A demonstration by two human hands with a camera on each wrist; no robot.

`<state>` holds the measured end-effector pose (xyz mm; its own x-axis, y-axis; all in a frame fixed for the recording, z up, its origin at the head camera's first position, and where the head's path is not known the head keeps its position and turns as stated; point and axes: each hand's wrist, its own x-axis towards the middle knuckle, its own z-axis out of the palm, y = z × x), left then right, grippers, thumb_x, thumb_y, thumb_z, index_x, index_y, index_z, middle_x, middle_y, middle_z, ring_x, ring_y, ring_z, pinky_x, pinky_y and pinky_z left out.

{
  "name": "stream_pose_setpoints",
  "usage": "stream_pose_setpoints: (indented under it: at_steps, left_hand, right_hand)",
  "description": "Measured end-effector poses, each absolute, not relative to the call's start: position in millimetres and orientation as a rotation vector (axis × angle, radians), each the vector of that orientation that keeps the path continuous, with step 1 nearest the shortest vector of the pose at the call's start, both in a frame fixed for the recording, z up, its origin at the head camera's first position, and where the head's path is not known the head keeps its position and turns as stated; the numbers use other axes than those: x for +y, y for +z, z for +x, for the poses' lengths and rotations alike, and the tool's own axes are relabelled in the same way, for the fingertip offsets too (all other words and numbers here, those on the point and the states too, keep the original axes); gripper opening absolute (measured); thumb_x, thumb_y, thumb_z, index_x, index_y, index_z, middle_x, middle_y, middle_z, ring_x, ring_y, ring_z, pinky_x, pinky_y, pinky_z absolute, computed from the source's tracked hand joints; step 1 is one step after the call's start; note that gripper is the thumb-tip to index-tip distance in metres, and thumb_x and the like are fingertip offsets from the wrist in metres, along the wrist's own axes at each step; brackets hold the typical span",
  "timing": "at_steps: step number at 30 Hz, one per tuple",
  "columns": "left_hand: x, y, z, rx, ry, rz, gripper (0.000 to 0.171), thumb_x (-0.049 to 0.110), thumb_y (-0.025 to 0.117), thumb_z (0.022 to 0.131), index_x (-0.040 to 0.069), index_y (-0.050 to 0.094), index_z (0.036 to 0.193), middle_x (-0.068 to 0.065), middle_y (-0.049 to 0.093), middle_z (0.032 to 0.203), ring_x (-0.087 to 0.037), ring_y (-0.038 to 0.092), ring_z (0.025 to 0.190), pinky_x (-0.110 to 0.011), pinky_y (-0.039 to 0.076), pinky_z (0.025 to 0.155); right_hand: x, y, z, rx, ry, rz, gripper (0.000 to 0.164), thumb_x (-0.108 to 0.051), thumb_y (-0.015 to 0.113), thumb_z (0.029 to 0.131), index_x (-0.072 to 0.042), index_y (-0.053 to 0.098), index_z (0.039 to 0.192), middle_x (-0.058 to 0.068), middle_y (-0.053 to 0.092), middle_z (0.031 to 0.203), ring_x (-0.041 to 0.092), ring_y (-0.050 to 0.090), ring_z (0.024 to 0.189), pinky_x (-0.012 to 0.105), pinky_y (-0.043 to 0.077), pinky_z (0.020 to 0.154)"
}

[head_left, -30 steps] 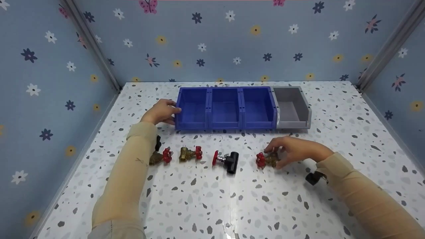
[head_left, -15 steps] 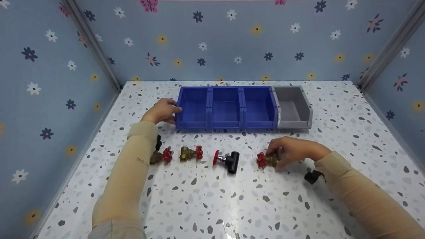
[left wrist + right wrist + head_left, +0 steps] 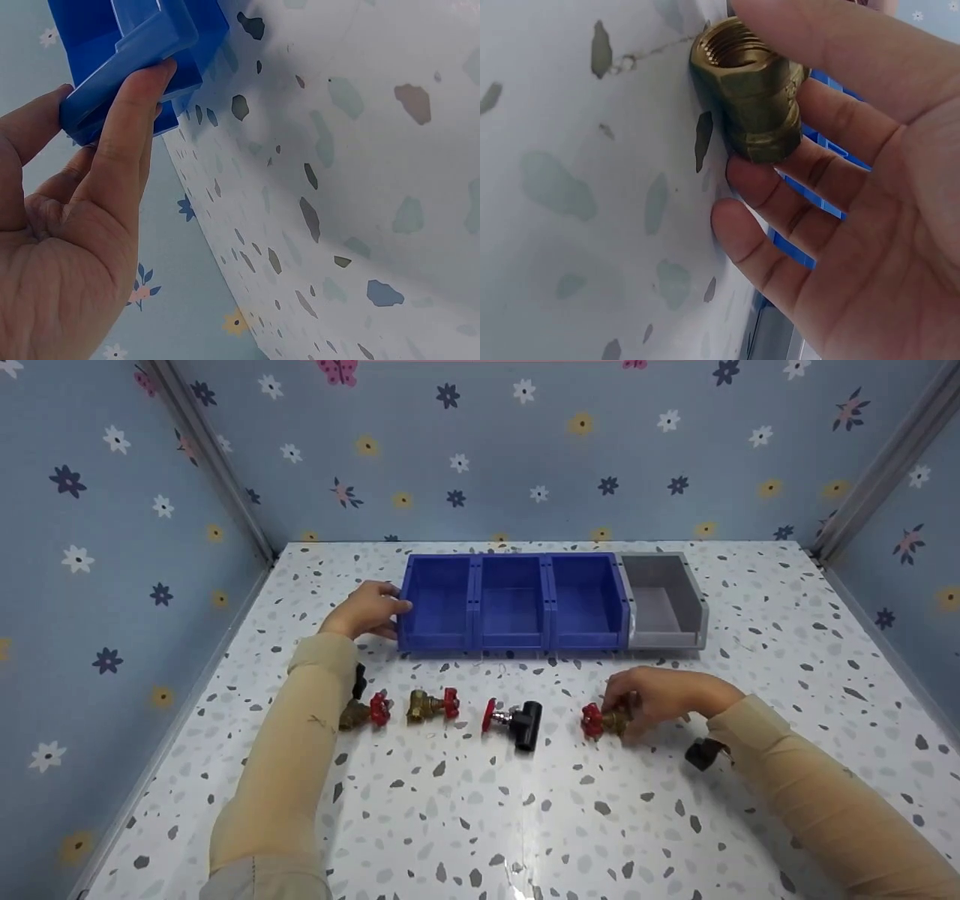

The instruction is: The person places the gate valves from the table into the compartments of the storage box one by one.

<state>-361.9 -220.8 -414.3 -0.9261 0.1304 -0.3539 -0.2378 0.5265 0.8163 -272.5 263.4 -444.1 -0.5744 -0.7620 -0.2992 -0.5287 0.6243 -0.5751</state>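
Note:
My left hand (image 3: 363, 611) holds the left side wall of the leftmost blue storage bin (image 3: 437, 643). In the left wrist view, thumb and fingers pinch that bin's rim (image 3: 124, 79) from both sides. At the right of the table, my right hand (image 3: 666, 696) grips a brass gate valve (image 3: 616, 721) by its body, its red handwheel pointing left. The right wrist view shows the valve's threaded opening (image 3: 739, 49) between thumb and fingers, close to the tabletop. The valve lies over or right at the table surface; its handwheel is hidden in that view.
Left of the held valve lie a black tee-shaped valve (image 3: 527, 726) with a red handwheel, a brass valve (image 3: 424, 706) and another brass valve (image 3: 356, 715) partly behind the left sleeve. Two more blue bins and a grey bin (image 3: 667, 641) complete the row. Patterned walls enclose the table.
The right hand's fingers have shifted slightly around the brass valve, which stays in nearly the same place. The left hand keeps its hold on the bin; the head view has tilted very slightly.

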Motion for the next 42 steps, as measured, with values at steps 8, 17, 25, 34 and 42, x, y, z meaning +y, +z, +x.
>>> stream_pose_setpoints:
  at_steps: [8,17,25,34,42]
  left_hand:
    - [-221,-415,-363,2.399,1.35,-0.087,0.056,0.02,0.057,0.113,-0.005,0.042,0.161,-0.031,0.065,0.145,-0.037,0.08,0.112,-0.037,0.069,0.086]
    - [-221,-416,-360,2.398,1.367,-0.084,0.055,0.02,0.058,0.113,-0.006,0.044,0.159,-0.031,0.065,0.145,-0.034,0.081,0.106,-0.038,0.069,0.086]
    - [-221,-415,-360,2.407,1.358,-0.102,0.054,0.021,0.059,0.113,-0.003,0.046,0.159,-0.03,0.066,0.146,-0.033,0.081,0.108,-0.035,0.069,0.084]
    - [-221,-415,-363,2.415,1.339,-0.103,0.055,0.022,0.058,0.113,-0.002,0.044,0.161,-0.029,0.063,0.15,-0.04,0.076,0.121,-0.038,0.069,0.09]
    - [-221,-415,-362,2.416,1.349,-0.091,0.052,0.021,0.058,0.113,-0.004,0.047,0.158,-0.03,0.064,0.148,-0.04,0.078,0.117,-0.038,0.069,0.087]
  right_hand:
    - [263,-444,-271,2.332,-0.599,-1.063,0.041,-0.021,0.098,0.081,-0.01,0.081,0.116,0.002,0.075,0.111,0.015,0.062,0.099,0.031,0.056,0.088]
    - [263,-447,-266,2.385,-0.622,-1.064,0.04,-0.017,0.097,0.08,-0.008,0.082,0.117,0.002,0.077,0.109,0.013,0.064,0.094,0.027,0.057,0.084]
    - [262,-445,-264,2.415,-0.672,-1.023,0.038,-0.009,0.092,0.08,-0.007,0.082,0.116,0.001,0.077,0.101,0.01,0.061,0.082,0.024,0.054,0.072]
    - [265,-443,-263,2.463,-0.713,-1.039,0.039,-0.006,0.091,0.08,-0.005,0.082,0.118,0.0,0.078,0.099,0.01,0.064,0.086,0.026,0.058,0.078]
    - [267,-440,-263,2.425,-0.795,-1.062,0.038,-0.007,0.091,0.083,-0.004,0.081,0.12,0.003,0.079,0.103,0.008,0.069,0.089,0.027,0.064,0.083]
